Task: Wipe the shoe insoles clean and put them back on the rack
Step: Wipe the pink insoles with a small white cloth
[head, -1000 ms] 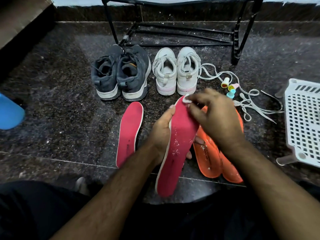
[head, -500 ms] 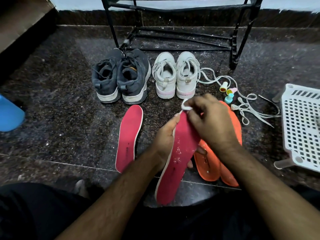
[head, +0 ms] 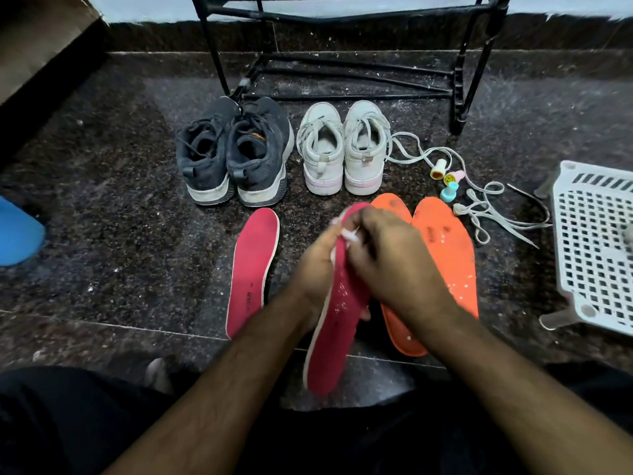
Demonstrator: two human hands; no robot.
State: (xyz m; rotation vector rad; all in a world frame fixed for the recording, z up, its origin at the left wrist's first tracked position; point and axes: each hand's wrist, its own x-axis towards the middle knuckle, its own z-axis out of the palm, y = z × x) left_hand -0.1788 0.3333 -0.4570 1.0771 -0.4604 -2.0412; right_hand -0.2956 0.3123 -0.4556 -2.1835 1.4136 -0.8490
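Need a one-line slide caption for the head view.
Left hand holds a red insole while the right hand rubs it with a white wipe; shoes and three insoles lie on the floor.

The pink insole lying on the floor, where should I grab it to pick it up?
Probably best by the heel end nearest you. The pink insole lies flat beside the dark shoes, so pinch its thin raised edge from the open left side; the left hand crowds its right.

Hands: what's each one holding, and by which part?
Left hand grips the raised red insole from behind, around its upper half. Right hand pinches a small white wipe against the insole's top end.
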